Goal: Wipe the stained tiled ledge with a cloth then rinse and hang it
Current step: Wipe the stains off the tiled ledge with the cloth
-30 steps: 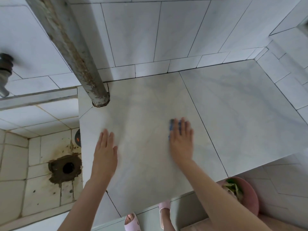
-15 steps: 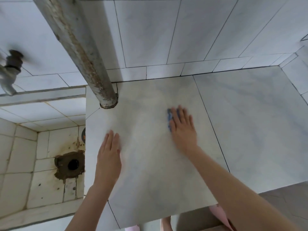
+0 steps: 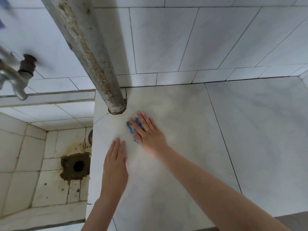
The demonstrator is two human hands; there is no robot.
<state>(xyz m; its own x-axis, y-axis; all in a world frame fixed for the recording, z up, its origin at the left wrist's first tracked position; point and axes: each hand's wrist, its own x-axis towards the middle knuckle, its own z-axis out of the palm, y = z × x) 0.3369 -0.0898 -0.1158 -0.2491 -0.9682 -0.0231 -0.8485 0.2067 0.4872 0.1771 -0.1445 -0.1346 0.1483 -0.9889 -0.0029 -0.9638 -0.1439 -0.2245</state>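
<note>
The tiled ledge (image 3: 191, 155) is pale grey marble-look tile with a dull yellowish stain across its left tile. My right hand (image 3: 148, 134) presses flat on a blue cloth (image 3: 132, 129), which shows only between and beside the fingers, just right of the pipe's foot. My left hand (image 3: 115, 165) lies flat on the ledge near its left edge, fingers together and pointing away, holding nothing. The two hands are close, with the left one nearer to me.
A rusty grey pipe (image 3: 93, 55) runs down into the ledge's back left corner. A metal tap (image 3: 15, 77) sticks out at the far left above a stained tiled basin with a dark drain hole (image 3: 78, 165). Tiled walls stand behind the ledge.
My right hand has slid the cloth to the left and away from me, from the middle of the tile to beside the pipe. My left hand has stayed on the ledge.
</note>
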